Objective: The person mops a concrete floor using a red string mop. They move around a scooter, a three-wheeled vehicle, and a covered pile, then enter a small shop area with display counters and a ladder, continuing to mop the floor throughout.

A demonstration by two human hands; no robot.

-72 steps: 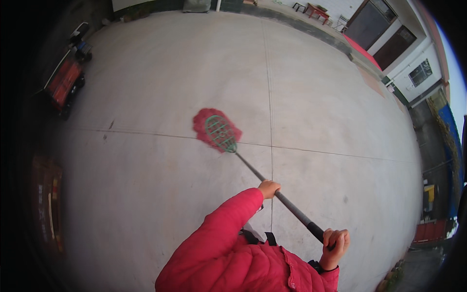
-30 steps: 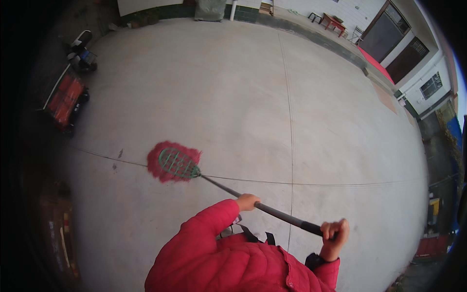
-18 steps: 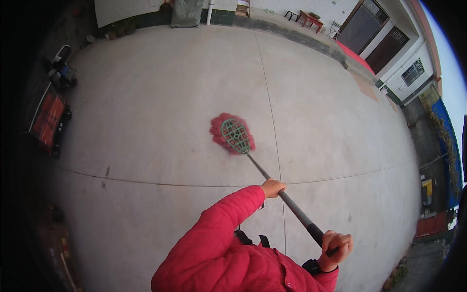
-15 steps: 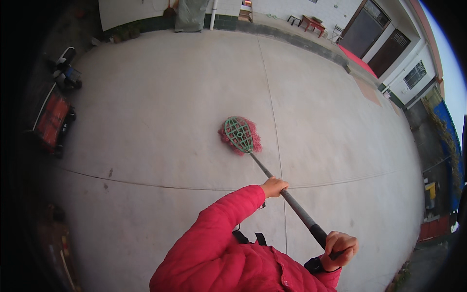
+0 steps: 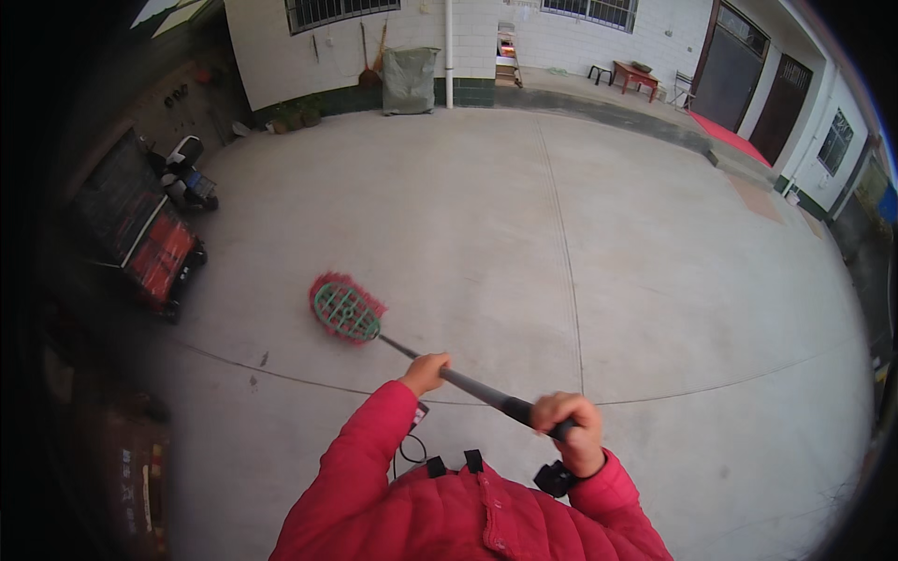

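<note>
A mop (image 5: 475,389) with a long grey handle slants across the middle of the view. Its oval head, a green plastic grid over red strands, rests on the concrete floor (image 5: 449,206) to the left. Midway down the handle, my left hand (image 5: 427,372) is wrapped round the grey pole. My right hand (image 5: 572,428) is closed over the black grip at the top end, to the right and nearer my body. Both sleeves are red and padded, and a black band sits on my right wrist.
On the left stand a red cart-like vehicle (image 5: 161,252) and a scooter (image 5: 190,175). A wrapped grey-green bundle (image 5: 409,82) leans on the far wall near a white pipe (image 5: 449,56). Farther right are a raised step (image 5: 608,114) and a small red table (image 5: 636,79).
The mop head has swung left across the floor and a little nearer. Both hands have moved left with the handle, which lies flatter now. The view has tilted up, showing more wall.
</note>
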